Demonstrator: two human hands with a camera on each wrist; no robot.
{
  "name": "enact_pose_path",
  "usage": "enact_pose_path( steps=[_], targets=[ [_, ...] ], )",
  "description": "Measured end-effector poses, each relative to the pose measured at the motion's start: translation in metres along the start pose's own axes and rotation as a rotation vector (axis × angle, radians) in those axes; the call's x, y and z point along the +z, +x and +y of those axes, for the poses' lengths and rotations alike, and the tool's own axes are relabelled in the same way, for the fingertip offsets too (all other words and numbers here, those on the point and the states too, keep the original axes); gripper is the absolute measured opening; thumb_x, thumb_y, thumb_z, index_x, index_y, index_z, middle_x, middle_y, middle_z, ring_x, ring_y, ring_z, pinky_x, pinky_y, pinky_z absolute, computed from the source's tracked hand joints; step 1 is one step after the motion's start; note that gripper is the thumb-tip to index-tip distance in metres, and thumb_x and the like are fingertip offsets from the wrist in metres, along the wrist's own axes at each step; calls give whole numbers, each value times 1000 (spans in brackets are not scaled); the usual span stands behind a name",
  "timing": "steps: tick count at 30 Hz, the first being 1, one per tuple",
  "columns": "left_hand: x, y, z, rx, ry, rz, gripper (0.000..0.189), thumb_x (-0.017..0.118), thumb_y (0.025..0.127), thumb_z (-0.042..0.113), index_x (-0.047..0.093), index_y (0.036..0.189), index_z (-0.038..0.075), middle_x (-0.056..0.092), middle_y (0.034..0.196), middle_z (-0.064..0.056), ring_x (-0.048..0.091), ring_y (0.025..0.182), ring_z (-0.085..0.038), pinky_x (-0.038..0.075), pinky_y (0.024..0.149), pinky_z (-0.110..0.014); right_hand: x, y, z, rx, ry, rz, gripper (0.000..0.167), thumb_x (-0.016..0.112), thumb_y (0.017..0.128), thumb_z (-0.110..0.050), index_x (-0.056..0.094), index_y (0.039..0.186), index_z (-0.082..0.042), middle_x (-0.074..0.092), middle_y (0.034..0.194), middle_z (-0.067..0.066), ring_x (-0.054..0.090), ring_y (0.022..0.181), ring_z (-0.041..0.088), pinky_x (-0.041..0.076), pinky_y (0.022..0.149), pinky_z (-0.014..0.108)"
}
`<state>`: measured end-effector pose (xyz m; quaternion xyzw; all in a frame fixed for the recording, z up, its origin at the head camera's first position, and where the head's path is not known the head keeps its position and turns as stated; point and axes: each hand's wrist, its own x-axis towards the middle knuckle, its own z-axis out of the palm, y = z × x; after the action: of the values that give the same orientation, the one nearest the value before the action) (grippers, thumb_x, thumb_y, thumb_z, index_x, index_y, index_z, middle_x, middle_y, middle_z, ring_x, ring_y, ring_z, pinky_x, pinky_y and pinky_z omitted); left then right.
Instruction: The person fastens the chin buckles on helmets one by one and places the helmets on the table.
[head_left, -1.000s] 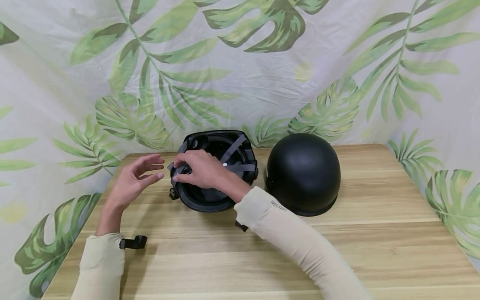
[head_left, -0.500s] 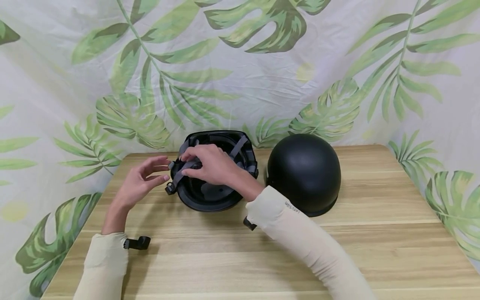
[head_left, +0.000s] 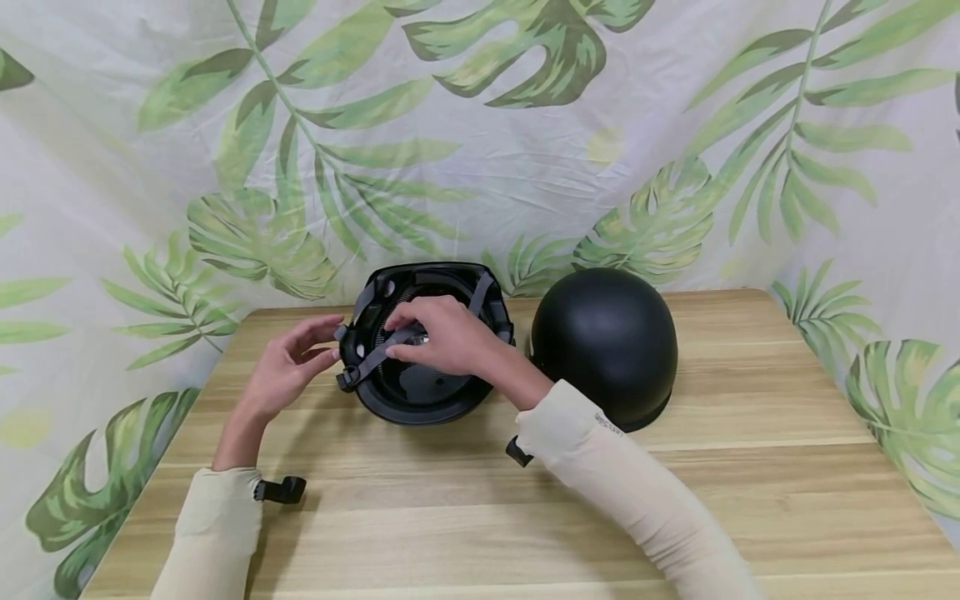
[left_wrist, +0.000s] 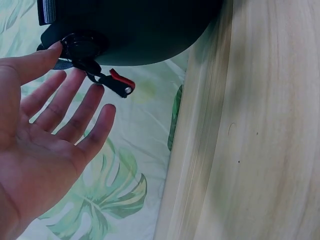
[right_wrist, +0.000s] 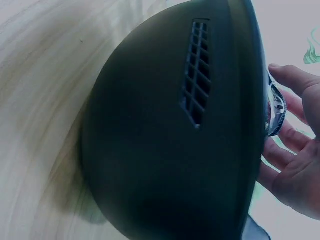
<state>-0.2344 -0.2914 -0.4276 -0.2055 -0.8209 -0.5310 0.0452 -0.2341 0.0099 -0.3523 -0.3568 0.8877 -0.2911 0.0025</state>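
A black helmet point(head_left: 420, 398) lies upside down on the wooden table point(head_left: 450, 517), its grey straps point(head_left: 367, 360) crossing the opening. My right hand point(head_left: 408, 333) reaches over the opening and pinches one grey strap. My left hand point(head_left: 318, 346) is at the helmet's left rim with straight fingers, next to the strap's buckle point(head_left: 347, 379). In the left wrist view the left hand point(left_wrist: 75, 95) shows an open palm beside a buckle with a red tab point(left_wrist: 120, 84). The right wrist view shows the helmet's vented shell point(right_wrist: 197, 95) and the right hand's fingers point(right_wrist: 292, 145) beyond the rim.
A second black helmet point(head_left: 603, 346) sits dome up just right of the first, almost touching it. A leaf-print cloth point(head_left: 480, 125) hangs behind and drapes down both sides of the table. Bare wood stretches across the table's front.
My right hand has moved right and back across the opening, drawing the grey strap out to the left rim. My left hand has come in to the helmet's rim.
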Motion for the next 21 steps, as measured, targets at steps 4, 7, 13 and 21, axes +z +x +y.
enact_pose_path(
  steps=[4,7,13,21],
  targets=[
    [2,0,0,-11,25,19,48,68,102,1,57,148,-2,69,120,20,66,114,5,55,94,-10,2,-4,3,4,-5,-25,33,74,102,-35,73,130,-17,75,126,-3,69,117,13,56,102,33],
    [3,1,0,-13,25,14,47,68,102,4,58,148,-1,68,124,19,64,118,5,54,95,-10,4,-6,4,6,-6,-62,33,73,102,-33,73,131,-17,75,126,-3,69,117,13,57,102,33],
    [5,1,-1,1,9,-18,48,66,104,4,56,151,0,66,132,16,61,124,5,53,99,-10,13,-6,1,-13,8,-150,31,72,103,-33,73,130,-18,76,122,-3,70,113,11,56,99,27],
    [6,1,-1,12,-1,-24,49,66,104,3,55,152,1,69,122,15,67,110,1,57,92,-14,32,-3,-13,-55,-25,-128,36,73,102,-39,71,132,-20,76,124,-5,68,118,9,53,104,26]
  ],
)
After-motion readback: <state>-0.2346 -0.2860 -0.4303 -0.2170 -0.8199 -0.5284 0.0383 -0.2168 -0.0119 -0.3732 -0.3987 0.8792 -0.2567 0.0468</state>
